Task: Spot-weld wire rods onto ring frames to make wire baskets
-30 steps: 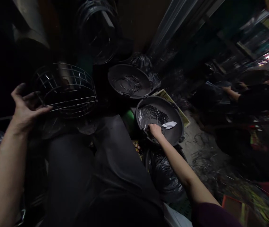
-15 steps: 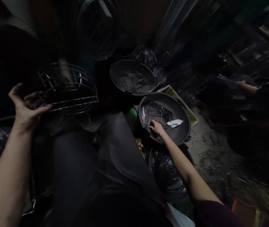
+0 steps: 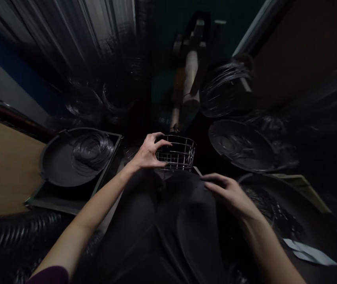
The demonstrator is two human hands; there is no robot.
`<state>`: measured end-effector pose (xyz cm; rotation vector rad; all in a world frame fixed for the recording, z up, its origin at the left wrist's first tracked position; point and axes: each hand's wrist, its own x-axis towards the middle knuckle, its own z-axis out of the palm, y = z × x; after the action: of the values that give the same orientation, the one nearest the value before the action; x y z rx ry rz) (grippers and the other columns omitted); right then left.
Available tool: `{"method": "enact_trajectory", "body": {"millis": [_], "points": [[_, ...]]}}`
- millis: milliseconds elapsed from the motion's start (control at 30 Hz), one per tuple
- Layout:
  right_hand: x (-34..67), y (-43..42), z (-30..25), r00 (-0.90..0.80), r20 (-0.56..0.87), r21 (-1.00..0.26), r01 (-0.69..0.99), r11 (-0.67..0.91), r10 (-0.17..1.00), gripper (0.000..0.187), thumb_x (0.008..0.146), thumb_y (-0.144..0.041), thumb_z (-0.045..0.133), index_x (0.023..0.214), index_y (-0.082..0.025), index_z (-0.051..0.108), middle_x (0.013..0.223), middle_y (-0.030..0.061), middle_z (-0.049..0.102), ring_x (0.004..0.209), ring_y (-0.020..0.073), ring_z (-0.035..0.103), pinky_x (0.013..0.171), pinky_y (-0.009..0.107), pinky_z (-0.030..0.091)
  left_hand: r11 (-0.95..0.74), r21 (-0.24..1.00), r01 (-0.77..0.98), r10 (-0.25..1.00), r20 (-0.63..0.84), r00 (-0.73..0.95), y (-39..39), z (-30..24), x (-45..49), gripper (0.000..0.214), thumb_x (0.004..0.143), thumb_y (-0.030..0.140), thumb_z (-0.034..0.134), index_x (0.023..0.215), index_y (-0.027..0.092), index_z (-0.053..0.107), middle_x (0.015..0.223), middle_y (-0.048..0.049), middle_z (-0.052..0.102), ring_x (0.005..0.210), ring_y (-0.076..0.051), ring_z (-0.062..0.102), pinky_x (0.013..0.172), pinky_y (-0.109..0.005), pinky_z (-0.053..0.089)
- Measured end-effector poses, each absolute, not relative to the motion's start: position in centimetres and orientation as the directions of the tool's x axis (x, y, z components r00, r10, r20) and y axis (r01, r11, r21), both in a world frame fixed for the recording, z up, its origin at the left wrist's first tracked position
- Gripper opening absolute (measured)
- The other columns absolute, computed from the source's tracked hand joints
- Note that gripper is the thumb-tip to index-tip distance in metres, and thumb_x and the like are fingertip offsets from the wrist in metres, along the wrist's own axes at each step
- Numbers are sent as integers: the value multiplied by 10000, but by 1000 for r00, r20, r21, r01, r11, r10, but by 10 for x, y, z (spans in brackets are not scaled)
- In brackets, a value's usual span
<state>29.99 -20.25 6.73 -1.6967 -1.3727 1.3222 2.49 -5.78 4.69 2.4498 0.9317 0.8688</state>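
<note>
Straight ahead, over my lap, is a small round wire basket (image 3: 180,154) of thin metal bars. My left hand (image 3: 149,153) grips its left side, fingers curled over the rim and thumb lower down. To the right of the basket, my right hand (image 3: 230,193) pinches a short, thin metal piece (image 3: 197,171); its tip points up-left towards the basket and its other end is hidden by my fingers. Whether the tip touches the basket cannot be seen.
Beside my right arm a large dark pan (image 3: 313,213) holds short wire pieces and a white paper (image 3: 310,252). Behind it another pan (image 3: 245,157) holds wire. A left pan (image 3: 58,165) holds a wire coil (image 3: 93,150). A machine (image 3: 191,75) stands ahead.
My right hand has left the pan of wire pieces and come beside the basket with a thin metal piece. The view has swung left, bringing the basket to the middle.
</note>
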Motion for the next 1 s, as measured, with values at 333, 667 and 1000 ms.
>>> {"method": "enact_trajectory", "body": {"millis": [333, 667, 1000], "points": [[232, -144, 60, -306, 220, -160, 926, 343, 926, 307, 893, -332, 536, 1167, -253, 648, 1066, 39, 698, 737, 169, 683, 600, 241, 465, -718, 518, 465, 679, 372, 633, -59, 49, 28, 631, 584, 391, 781, 1158, 224, 578, 1286, -120, 413, 1186, -308, 410, 1001, -473, 406], [239, -115, 71, -381, 254, 29, 922, 386, 889, 286, 942, -338, 448, 1142, -301, 649, 987, -18, 721, 685, 129, 663, 551, 217, 391, -666, 601, 441, 718, 356, 599, -33, 56, 39, 625, 550, 351, 799, 1126, 232, 587, 1264, -114, 402, 1171, -327, 413, 985, -510, 426], [241, -97, 75, -398, 285, 51, 915, 401, 872, 262, 926, -333, 477, 1113, -320, 660, 948, -30, 729, 654, 135, 657, 527, 227, 346, -669, 605, 432, 715, 363, 598, -15, 55, 39, 655, 565, 371, 793, 1163, 216, 575, 1256, -114, 400, 1171, -319, 414, 1004, -482, 412]]}}
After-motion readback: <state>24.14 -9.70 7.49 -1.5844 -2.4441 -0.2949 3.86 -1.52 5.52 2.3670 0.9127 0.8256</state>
